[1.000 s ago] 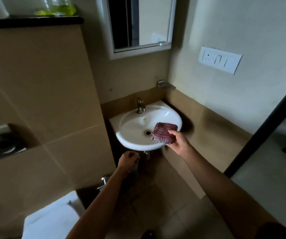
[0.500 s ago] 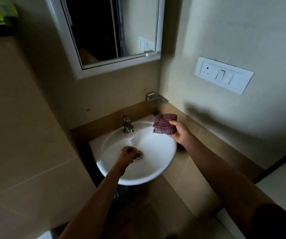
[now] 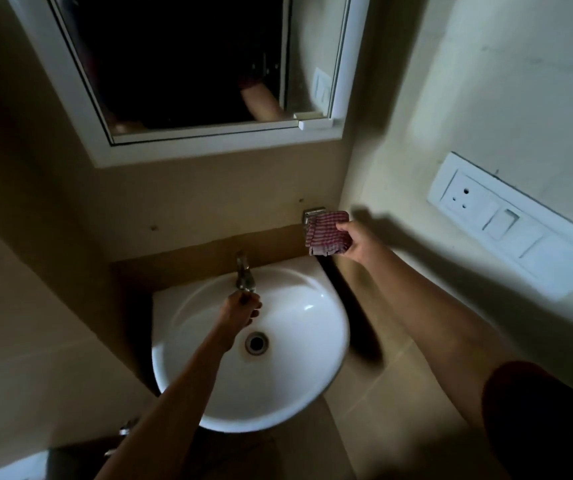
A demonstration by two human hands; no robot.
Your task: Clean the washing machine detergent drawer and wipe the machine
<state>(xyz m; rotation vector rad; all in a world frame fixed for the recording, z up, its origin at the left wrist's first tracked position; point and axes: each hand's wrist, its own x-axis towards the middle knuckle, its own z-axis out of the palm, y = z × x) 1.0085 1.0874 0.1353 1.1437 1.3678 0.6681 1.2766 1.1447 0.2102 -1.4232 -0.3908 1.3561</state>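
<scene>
A folded red-and-white striped cloth [image 3: 326, 233] hangs in my right hand [image 3: 359, 242], held above the far right corner of a white corner sink [image 3: 299, 386]. My left hand [image 3: 240, 310] reaches over the basin and is closed around the spout end of the metal tap [image 3: 243, 273]. The drain [image 3: 256, 342] sits just below that hand. No water is visibly running. No washing machine or detergent drawer is in view.
A white-framed mirror [image 3: 195, 67] hangs above the sink. A small metal fitting [image 3: 311, 214] sticks out of the wall behind the cloth. A white switch and socket plate [image 3: 513, 226] is on the right wall. Tan tiles cover the lower walls.
The view has moved closer to the sink. My left hand rose from below the basin to the tap. My right hand lifted the cloth up toward the wall corner.
</scene>
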